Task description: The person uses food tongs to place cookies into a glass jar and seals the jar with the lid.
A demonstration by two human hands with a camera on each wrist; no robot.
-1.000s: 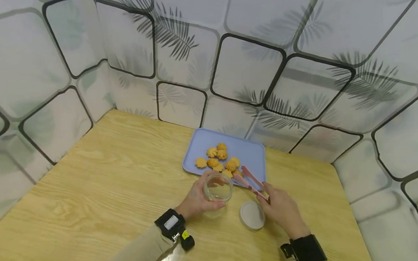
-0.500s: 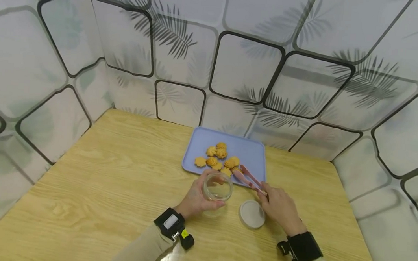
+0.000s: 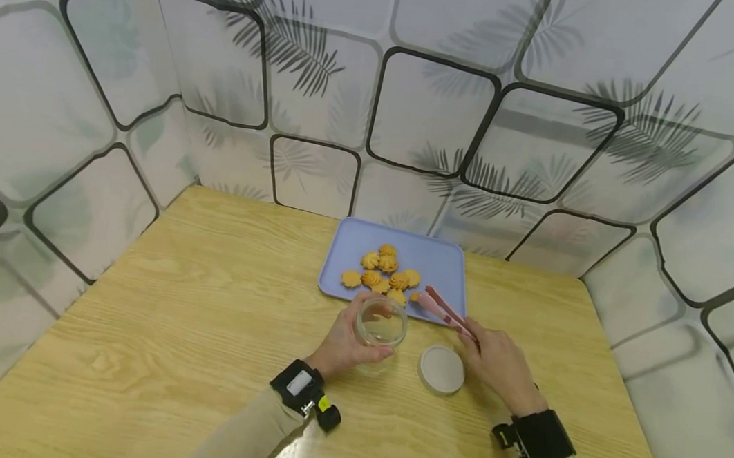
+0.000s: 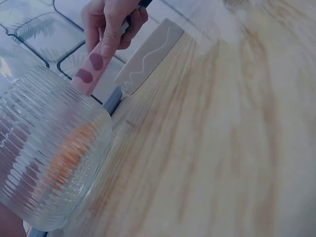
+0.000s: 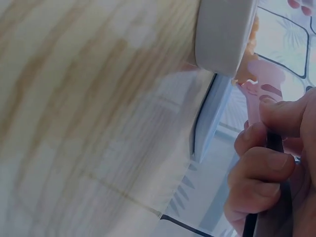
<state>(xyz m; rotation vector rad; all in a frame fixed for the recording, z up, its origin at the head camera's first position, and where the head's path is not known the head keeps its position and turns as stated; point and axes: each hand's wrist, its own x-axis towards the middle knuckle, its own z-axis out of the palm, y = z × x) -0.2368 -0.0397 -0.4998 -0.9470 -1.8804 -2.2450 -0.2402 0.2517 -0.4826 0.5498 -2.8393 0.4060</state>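
In the head view my left hand grips a clear glass jar around its side, its open mouth tilted up. Ribbed walls of the jar fill the left of the left wrist view. Pink tongs are held in my right hand, with thumb and fingers curled round their handle. The tongs' tips are close together at a small cookie on the blue tray; whether they pinch it, I cannot tell. Several golden cookies lie to the left of it on the tray.
A round pale lid lies on the wooden table between the jar and my right hand. Behind the tray stands a patterned curtain, which also closes off both sides.
The arms of the tongs have come closer together at the cookie. A cookie beside the tips has shifted slightly left. The left hand and jar stay nearly in place.
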